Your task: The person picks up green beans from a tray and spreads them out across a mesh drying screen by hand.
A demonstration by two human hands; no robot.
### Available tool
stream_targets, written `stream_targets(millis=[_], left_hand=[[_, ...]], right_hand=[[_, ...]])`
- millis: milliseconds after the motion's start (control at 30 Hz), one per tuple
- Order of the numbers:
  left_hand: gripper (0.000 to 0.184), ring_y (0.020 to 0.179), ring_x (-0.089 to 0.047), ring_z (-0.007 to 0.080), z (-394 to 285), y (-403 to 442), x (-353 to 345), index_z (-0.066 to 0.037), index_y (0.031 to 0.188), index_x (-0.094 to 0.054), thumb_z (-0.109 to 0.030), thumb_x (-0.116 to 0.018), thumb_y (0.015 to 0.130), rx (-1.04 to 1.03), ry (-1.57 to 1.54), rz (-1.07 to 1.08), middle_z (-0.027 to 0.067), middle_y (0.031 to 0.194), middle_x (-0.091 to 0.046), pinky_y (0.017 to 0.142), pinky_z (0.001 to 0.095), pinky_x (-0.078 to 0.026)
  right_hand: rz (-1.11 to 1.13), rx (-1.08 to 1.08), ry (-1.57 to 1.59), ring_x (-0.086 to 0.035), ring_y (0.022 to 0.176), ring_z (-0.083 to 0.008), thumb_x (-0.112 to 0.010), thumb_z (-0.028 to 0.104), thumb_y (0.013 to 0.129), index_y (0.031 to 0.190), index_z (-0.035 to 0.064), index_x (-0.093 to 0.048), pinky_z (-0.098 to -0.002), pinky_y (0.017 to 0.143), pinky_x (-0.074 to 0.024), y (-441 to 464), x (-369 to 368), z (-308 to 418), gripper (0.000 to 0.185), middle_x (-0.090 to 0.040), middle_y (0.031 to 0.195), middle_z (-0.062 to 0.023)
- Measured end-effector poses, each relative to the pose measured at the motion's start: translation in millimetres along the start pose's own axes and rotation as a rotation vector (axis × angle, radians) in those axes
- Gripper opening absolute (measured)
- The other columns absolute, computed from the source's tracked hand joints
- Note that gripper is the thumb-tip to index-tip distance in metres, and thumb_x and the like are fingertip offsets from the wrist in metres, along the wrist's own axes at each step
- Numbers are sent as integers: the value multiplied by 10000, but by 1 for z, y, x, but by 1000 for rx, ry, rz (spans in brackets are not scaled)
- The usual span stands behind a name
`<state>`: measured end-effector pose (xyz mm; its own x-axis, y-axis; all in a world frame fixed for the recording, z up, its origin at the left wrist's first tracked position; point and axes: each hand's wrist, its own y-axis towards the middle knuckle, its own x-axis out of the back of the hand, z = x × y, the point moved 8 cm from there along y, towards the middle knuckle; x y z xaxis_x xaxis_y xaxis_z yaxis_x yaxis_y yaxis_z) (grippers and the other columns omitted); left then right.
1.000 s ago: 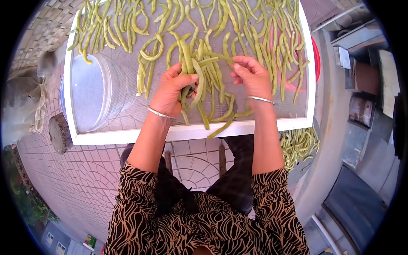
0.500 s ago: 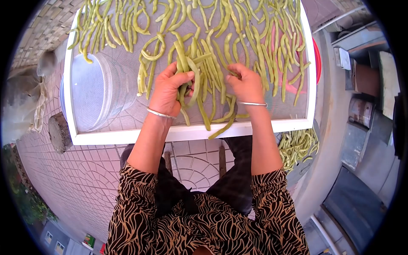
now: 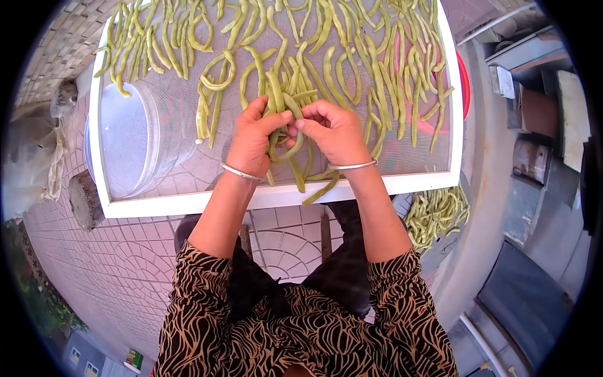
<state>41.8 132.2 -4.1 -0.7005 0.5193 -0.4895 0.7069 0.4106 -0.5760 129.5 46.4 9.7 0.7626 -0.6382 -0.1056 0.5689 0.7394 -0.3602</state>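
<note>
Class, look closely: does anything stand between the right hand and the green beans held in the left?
Nothing visible does. The right hand is at the bunch of green beans, apparently touching it, close beside the left hand.

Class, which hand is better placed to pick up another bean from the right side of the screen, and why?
Probably the right hand: it is nearer those beans, and only its fingertips seem to meet the bunch. The left hand is wrapped around the bunch.
</note>
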Motion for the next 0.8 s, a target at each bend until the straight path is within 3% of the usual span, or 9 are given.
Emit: stream_targets(millis=[100,200,400,533,800], left_hand=[[171,650,-591,132,1,0,0,-47,976,-545,-89,-570,813,1,49,-34,51,809,-600,522,254,-489],[151,646,-591,143,3,4,12,-44,962,-543,-92,-560,820,8,13,-78,52,794,-594,521,260,-486],[161,643,-591,150,-1,3,14,-35,974,-544,-88,-557,823,6,13,-99,57,785,-592,519,262,-483],[174,638,-594,152,-2,2,10,-33,980,-543,-80,-568,814,-6,27,-82,62,786,-601,521,259,-487],[217,610,-577,130,-4,0,7,-17,986,-528,-50,-599,784,-9,-2,-82,54,768,-594,506,245,-466]], right_hand=[[-53,28,-156,-529,572,-77,-637,114,786,826,-1,-584,-224,540,-436,4,16,1,133,-583,719,-26],[-161,-76,-61,-486,546,-60,-626,119,789,819,6,-572,-215,511,-406,0,44,15,128,-561,686,-9],[-436,54,-229,-471,557,-47,-626,125,790,822,5,-573,-210,506,-394,-3,118,27,136,-555,675,6],[-368,84,-366,-483,583,-51,-650,131,770,823,0,-591,-225,526,-407,5,108,17,153,-554,645,12],[-361,189,-770,-598,632,-239,-692,148,710,863,27,-600,-329,603,-475,16,66,7,215,-622,707,-117]])
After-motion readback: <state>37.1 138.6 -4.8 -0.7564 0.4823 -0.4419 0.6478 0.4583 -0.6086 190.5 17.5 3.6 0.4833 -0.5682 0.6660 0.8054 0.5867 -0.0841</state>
